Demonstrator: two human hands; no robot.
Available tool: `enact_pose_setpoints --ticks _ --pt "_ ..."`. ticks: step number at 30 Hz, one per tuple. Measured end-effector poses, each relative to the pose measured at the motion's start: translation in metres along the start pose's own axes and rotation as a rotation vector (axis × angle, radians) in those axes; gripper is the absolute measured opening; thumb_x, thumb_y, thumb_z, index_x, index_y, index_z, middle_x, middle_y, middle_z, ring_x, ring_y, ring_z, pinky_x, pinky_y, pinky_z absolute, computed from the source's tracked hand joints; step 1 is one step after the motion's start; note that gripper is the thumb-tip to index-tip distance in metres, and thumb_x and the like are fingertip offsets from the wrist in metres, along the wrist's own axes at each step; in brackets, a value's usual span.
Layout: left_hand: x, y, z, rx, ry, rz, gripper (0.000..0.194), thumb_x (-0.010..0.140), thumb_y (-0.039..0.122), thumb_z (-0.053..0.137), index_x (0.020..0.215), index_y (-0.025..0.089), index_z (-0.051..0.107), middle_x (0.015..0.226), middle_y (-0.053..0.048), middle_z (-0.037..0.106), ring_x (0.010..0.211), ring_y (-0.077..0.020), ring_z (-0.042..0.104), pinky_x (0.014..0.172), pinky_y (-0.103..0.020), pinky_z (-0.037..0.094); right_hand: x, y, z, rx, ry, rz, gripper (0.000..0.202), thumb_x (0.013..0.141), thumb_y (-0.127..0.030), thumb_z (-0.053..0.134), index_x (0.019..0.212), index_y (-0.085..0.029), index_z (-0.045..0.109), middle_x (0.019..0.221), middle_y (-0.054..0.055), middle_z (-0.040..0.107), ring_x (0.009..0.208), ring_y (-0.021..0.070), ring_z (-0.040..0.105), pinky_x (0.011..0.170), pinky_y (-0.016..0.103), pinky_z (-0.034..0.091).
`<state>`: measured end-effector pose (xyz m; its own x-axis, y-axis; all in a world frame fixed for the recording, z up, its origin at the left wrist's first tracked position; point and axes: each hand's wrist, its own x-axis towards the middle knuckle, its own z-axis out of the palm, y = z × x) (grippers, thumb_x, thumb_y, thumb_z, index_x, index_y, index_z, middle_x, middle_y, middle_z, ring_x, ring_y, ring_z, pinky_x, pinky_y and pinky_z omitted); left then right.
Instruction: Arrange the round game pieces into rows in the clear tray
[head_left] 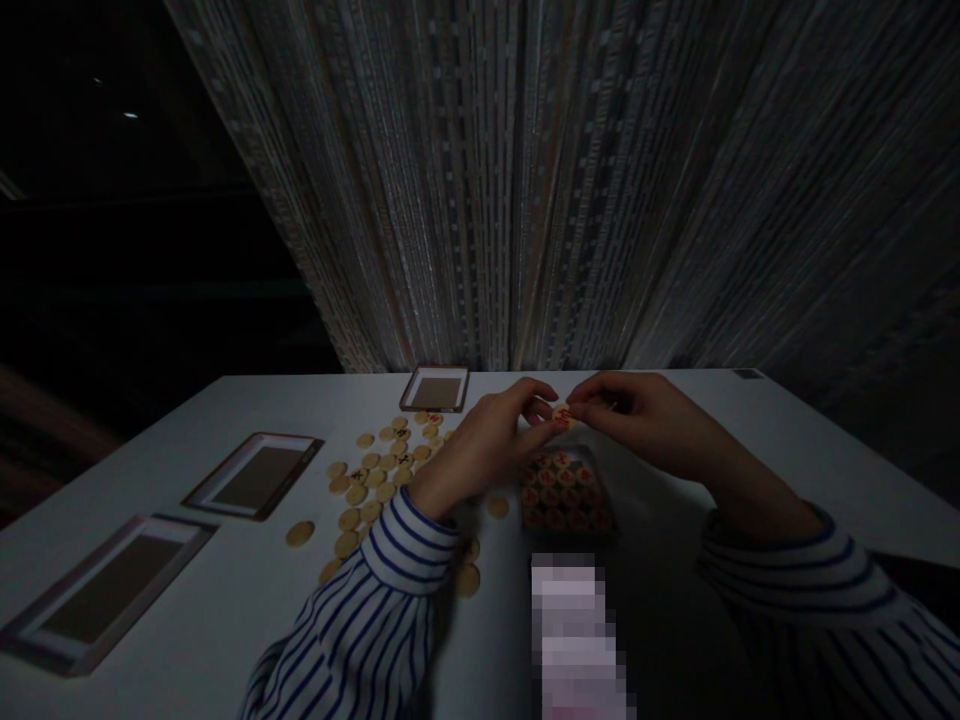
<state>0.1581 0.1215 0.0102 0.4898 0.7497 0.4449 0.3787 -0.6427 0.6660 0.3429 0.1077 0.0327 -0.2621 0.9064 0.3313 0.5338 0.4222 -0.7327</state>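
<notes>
Between my two hands is a round xiangqi piece (pixel 564 415) with a red character on its face. My left hand (pixel 499 430) has thumb and fingers on its left side, and my right hand (pixel 649 415) pinches it from the right. Just below them sits a box (pixel 615 530) with rows of red-marked pieces (pixel 551 485) laid in it, face up. Left of the box, partly hidden by my left forearm, many loose pale round pieces (pixel 385 492) lie scattered, a few with dark characters showing.
Shallow trays or lids lie at the back (pixel 435 389), at the left (pixel 255 476) and at the near left (pixel 105 590) of the white table (pixel 180 440). A single piece (pixel 300 533) lies apart. A pixelated object (pixel 577 630) is in front of the box. A string curtain (pixel 495 200) hangs behind.
</notes>
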Motion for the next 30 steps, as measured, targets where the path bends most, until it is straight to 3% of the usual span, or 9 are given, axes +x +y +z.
enact_pose_setpoints --ticks 3,9,15,22,30 --pt "0.001 -0.002 0.000 -0.116 0.007 -0.051 0.028 0.081 0.034 0.058 0.104 0.019 0.054 0.086 -0.002 0.068 0.073 -0.0137 0.062 0.057 -0.022 0.044 0.000 -0.001 0.000 0.008 0.008 0.001 0.014 0.072 -0.028 0.057 0.076 -0.018 0.065 0.073 0.003 0.067 0.070 0.0165 0.061 0.062 0.028 0.047" --pt "0.005 -0.002 -0.006 -0.309 0.005 -0.083 0.017 0.079 0.025 0.061 0.091 0.014 0.057 0.079 -0.003 0.068 0.078 -0.0135 0.063 0.071 -0.025 0.047 -0.001 -0.004 0.001 0.032 0.001 -0.021 0.016 0.073 -0.031 0.057 0.077 -0.018 0.066 0.072 0.002 0.067 0.068 0.0160 0.061 0.060 0.028 0.046" --pt "0.006 0.003 -0.010 -0.435 -0.004 -0.157 0.015 0.072 0.022 0.066 0.082 0.013 0.058 0.073 -0.002 0.066 0.072 -0.0123 0.062 0.067 -0.024 0.046 -0.002 -0.007 0.001 0.046 -0.019 -0.049 0.019 0.075 -0.032 0.057 0.081 -0.018 0.068 0.079 0.003 0.069 0.075 0.0170 0.062 0.066 0.029 0.048" --pt "0.007 0.003 -0.011 -0.502 0.024 -0.267 0.013 0.070 0.020 0.066 0.079 0.013 0.059 0.066 0.001 0.062 0.063 -0.0092 0.057 0.061 -0.022 0.043 -0.001 -0.008 0.003 0.020 -0.008 -0.080 0.020 0.076 -0.030 0.056 0.086 -0.017 0.069 0.085 0.005 0.070 0.079 0.0181 0.063 0.071 0.030 0.049" --pt "0.005 0.003 -0.010 -0.605 -0.036 -0.314 0.016 0.072 0.016 0.064 0.087 0.014 0.058 0.074 -0.001 0.067 0.073 -0.0115 0.062 0.071 -0.027 0.046 -0.002 -0.009 0.003 0.008 0.025 -0.073 0.021 0.076 -0.029 0.055 0.086 -0.018 0.069 0.085 0.005 0.070 0.079 0.0187 0.063 0.070 0.032 0.050"
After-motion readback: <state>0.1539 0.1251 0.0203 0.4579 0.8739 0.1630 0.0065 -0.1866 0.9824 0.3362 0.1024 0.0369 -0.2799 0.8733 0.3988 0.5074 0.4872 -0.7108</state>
